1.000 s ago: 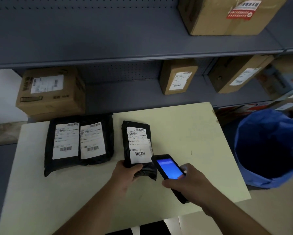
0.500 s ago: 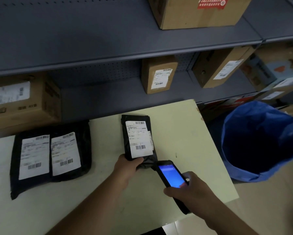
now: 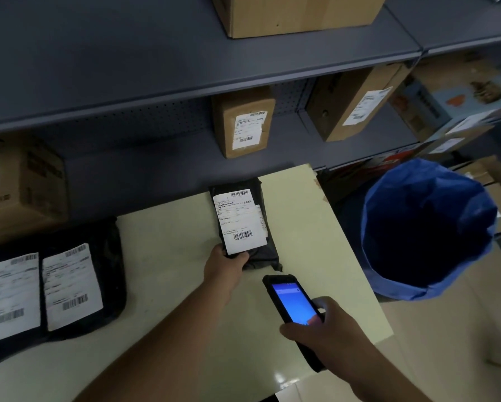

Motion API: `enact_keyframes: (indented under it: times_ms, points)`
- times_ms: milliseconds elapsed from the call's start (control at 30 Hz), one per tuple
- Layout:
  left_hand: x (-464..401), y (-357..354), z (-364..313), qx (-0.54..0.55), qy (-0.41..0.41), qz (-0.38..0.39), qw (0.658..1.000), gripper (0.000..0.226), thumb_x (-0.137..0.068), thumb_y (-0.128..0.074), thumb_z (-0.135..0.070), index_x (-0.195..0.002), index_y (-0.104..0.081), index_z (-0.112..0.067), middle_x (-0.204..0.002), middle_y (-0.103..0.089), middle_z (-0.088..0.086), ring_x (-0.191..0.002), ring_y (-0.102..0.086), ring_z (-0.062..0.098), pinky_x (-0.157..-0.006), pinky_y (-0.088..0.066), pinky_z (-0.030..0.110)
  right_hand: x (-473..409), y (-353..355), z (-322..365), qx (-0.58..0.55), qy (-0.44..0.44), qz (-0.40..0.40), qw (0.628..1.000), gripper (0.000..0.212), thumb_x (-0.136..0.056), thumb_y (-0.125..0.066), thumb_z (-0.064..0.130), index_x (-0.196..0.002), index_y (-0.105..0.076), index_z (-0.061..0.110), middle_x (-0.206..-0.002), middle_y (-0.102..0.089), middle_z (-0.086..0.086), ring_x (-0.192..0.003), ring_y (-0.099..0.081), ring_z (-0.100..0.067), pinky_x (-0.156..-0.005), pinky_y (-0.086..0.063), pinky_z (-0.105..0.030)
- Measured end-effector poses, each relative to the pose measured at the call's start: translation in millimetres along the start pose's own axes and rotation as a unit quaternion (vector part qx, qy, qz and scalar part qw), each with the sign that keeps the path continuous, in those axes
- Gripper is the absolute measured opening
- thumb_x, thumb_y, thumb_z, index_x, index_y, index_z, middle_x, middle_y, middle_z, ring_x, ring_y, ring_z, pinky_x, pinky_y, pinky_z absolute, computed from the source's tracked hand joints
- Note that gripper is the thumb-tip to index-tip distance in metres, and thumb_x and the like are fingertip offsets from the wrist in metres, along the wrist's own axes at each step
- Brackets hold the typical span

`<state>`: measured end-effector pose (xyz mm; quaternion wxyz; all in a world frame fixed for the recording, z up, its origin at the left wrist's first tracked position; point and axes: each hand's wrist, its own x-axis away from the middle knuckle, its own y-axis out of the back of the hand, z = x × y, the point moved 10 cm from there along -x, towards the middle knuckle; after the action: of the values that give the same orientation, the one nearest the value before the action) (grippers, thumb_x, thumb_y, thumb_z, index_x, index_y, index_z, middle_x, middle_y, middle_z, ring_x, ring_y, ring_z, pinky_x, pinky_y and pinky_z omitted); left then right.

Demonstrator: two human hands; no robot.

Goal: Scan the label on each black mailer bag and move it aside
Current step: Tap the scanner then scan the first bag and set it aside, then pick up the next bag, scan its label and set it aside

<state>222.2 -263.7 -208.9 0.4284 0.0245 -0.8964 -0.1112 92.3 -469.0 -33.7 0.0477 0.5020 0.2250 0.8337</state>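
Black mailer bag point(image 3: 259, 250) with a white label point(image 3: 240, 220) lies on the pale table point(image 3: 185, 329), its near corner gripped by the left hand point(image 3: 224, 266). Just beside it, the right hand point(image 3: 330, 335) grips a scanner point(image 3: 292, 303) with a lit blue screen. Two more bags point(image 3: 55, 285) lie well left; a blue bin point(image 3: 426, 230) stands right

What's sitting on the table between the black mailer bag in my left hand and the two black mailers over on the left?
Nothing: the head view shows bare pale table between the held black mailer bag and the two labelled black mailers.
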Motion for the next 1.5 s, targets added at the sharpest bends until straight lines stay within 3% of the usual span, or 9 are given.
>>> enact_keyframes:
  times_ms: [400,500,600,700,800,933,1100,1267,1500]
  points:
    - [-2,-43,-20,-0.028,0.01,0.018,0.999,0.036,-0.078,-0.081,-0.029,-0.109,-0.063,-0.029,-0.111,-0.074,-0.003,-0.098,-0.075,0.027,-0.093,-0.064,0.046,-4,10,-11,-0.002,-0.011,-0.028,1.0,0.059,-0.075,-0.083,0.04,-0.122,-0.05,0.027,-0.096,-0.066,0.004,-0.072,-0.064,-0.008,-0.058,-0.05,-0.019]
    - [3,-45,-27,-0.025,0.01,0.02,0.999,0.037,-0.085,-0.078,-0.024,-0.118,-0.063,-0.022,-0.109,-0.071,-0.004,-0.084,-0.073,0.022,-0.085,-0.067,0.047,-2,11,-13,-0.004,-0.009,-0.039,0.999,0.074,-0.073,-0.084,0.042,-0.137,-0.051,0.023,-0.099,-0.066,0.003,-0.075,-0.065,-0.009,-0.059,-0.049,-0.021]
    - [8,-37,-24,-0.028,0.031,0.027,0.999,0.056,-0.088,-0.079,-0.027,-0.139,-0.055,-0.019,-0.127,-0.065,0.002,-0.098,-0.069,0.027,-0.077,-0.068,0.044,3,8,-10,-0.004,-0.007,-0.04,0.999,0.083,-0.073,-0.084,0.043,-0.144,-0.048,0.022,-0.101,-0.065,0.001,-0.08,-0.066,-0.011,-0.06,-0.049,-0.021]
    - [9,-15,-16,-0.065,0.015,0.014,0.998,0.066,-0.086,-0.08,-0.037,-0.143,-0.051,-0.02,-0.133,-0.062,0.009,-0.101,-0.069,0.03,-0.088,-0.066,0.05,8,0,-1,0.006,-0.001,-0.038,0.999,0.082,-0.074,-0.084,0.041,-0.145,-0.047,0.022,-0.1,-0.065,0.001,-0.073,-0.064,-0.008,-0.049,-0.046,-0.014]
    - [12,15,-6,-0.059,0.02,0.004,0.998,0.083,-0.077,-0.081,-0.049,-0.149,-0.05,-0.023,-0.143,-0.06,0.01,-0.122,-0.064,0.033,-0.099,-0.061,0.049,14,-17,12,0.016,0.012,-0.024,1.0,0.078,-0.074,-0.084,0.039,-0.141,-0.048,0.022,-0.092,-0.064,0.003,-0.063,-0.061,-0.006,-0.041,-0.044,-0.009]
    - [15,46,8,-0.049,0.021,0.01,0.999,0.094,-0.071,-0.077,-0.056,-0.153,-0.047,-0.022,-0.151,-0.056,0.011,-0.133,-0.059,0.034,-0.107,-0.056,0.051,23,-43,26,0.034,0.031,-0.007,0.999,0.067,-0.074,-0.083,0.036,-0.131,-0.051,0.024,-0.079,-0.063,0.005,-0.052,-0.058,-0.005,-0.045,-0.046,-0.013]
    - [32,97,13,-0.038,0.001,-0.004,0.999,0.076,-0.084,-0.078,-0.049,-0.15,-0.05,-0.022,-0.147,-0.059,0.009,-0.127,-0.063,0.031,-0.107,-0.056,0.048,38,-81,38,0.053,0.048,0.014,0.997,0.067,-0.069,-0.084,0.042,-0.126,-0.052,0.026,-0.098,-0.068,-0.001,-0.068,-0.064,-0.011,-0.059,-0.05,-0.024]
    - [50,148,6,-0.078,-0.045,0.004,0.996,0.073,-0.09,-0.074,-0.047,-0.153,-0.046,-0.022,-0.152,-0.056,0.007,-0.128,-0.063,0.028,-0.109,-0.053,0.041,53,-117,51,0.086,0.065,0.026,0.994,0.06,-0.069,-0.084,0.042,-0.117,-0.05,0.026,-0.098,-0.067,-0.001,-0.065,-0.065,-0.012,-0.059,-0.05,-0.025]
    - [63,238,10,-0.078,-0.072,-0.047,0.993,0.073,-0.092,-0.073,-0.044,-0.155,-0.044,-0.022,-0.155,-0.053,0.006,-0.13,-0.061,0.025,-0.095,-0.054,0.033,76,-169,73,0.129,0.086,0.046,0.987,0.052,-0.068,-0.084,0.042,-0.106,-0.053,0.027,-0.093,-0.069,0.0,-0.064,-0.064,-0.013,-0.058,-0.049,-0.026]
